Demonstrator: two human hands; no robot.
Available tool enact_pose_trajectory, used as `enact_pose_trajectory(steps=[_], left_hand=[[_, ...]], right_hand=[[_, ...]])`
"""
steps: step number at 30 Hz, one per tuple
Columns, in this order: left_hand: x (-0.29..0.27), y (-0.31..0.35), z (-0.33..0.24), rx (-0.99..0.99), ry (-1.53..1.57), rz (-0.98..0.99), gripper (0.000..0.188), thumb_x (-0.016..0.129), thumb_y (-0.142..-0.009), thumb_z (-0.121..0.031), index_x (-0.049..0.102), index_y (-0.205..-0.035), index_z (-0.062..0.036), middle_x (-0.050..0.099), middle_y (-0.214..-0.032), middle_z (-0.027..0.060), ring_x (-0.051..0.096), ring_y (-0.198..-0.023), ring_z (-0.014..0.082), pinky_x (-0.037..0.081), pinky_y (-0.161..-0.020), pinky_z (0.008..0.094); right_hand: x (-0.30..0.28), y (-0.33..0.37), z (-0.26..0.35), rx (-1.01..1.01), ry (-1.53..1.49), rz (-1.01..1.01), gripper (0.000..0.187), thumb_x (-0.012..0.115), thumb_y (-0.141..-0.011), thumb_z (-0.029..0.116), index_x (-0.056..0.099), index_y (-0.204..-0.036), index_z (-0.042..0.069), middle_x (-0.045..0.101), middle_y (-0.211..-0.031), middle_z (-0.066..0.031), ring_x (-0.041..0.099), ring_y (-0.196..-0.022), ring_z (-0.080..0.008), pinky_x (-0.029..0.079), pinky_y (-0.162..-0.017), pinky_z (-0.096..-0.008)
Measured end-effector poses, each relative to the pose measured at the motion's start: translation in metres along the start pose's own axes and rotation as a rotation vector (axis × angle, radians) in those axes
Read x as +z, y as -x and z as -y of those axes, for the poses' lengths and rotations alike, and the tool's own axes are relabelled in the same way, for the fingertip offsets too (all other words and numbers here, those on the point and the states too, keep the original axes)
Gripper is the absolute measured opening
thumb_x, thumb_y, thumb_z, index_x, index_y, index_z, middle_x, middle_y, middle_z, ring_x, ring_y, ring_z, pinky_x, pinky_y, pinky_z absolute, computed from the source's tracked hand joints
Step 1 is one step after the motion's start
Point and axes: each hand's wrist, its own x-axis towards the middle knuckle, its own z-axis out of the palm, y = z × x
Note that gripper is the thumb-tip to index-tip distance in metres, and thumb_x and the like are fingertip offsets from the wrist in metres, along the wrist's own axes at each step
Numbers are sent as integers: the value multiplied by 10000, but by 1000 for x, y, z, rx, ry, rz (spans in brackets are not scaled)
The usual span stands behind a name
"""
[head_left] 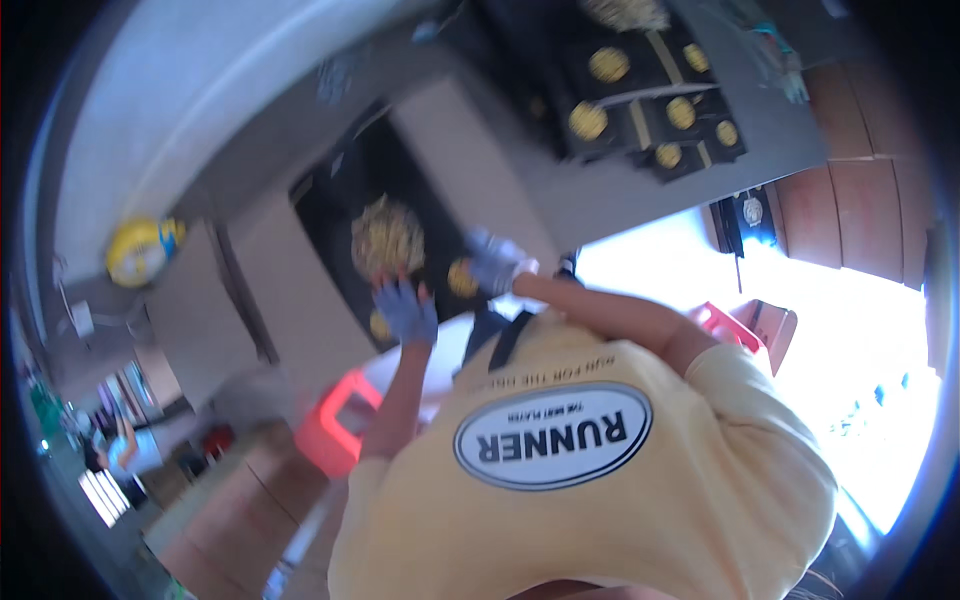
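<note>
A black panel (335, 205), seemingly fabric, with a large gold emblem and smaller gold round motifs lies in front of me. My left hand (406, 310), in a grey glove with bare fingertips, rests on it just below the large emblem (388, 238). Its fingers are spread and hold nothing. At the panel's right edge is my right hand (497, 262), gloved too, beside a small gold motif (462, 278). Motion smears its fingers, so whether it grips the edge is unclear.
More black panels with gold motifs (640, 125) lie in a pile on the grey table (590, 205). Cardboard boxes (860, 210) stand at the right. A red plastic stool (325, 430) is by my left arm. Another person (135, 450) is far left, near a yellow object (138, 252).
</note>
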Motion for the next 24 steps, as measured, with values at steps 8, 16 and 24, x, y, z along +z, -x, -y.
enact_pose_trajectory(steps=[8, 16, 24], left_hand=[[-42, -196, -234, 289, 179, -223, 658, 494, -942, -421, 322, -1481, -86, 186, -1532, 286, 194, -1378, 536, 187, -1107, 625], [108, -364, -334, 423, -198, -8, 632, 404, -952, -536, 292, -1499, -240, 222, -1544, 219, 245, -1403, 421, 185, -1139, 553], [104, -364, -347, 372, -128, 163, 803, 621, -807, -433, 288, -1504, -217, 124, -1605, 122, 176, -1438, 409, 131, -1143, 585]], right_hand=[[-255, 12, -132, -274, -428, -489, 462, 610, -900, 121, 518, -1352, 118, 666, -1062, -219, 661, -1000, -329, 512, -836, -355], [-352, -56, -249, 352, -15, -322, 575, 613, -898, 340, 447, -1412, 144, 617, -1177, -184, 578, -1108, -307, 445, -947, -367], [-254, -55, -274, 141, 584, -923, 731, 665, -789, 358, 395, -1458, 244, 425, -1285, -176, 275, -1365, -413, 220, -1071, -668]])
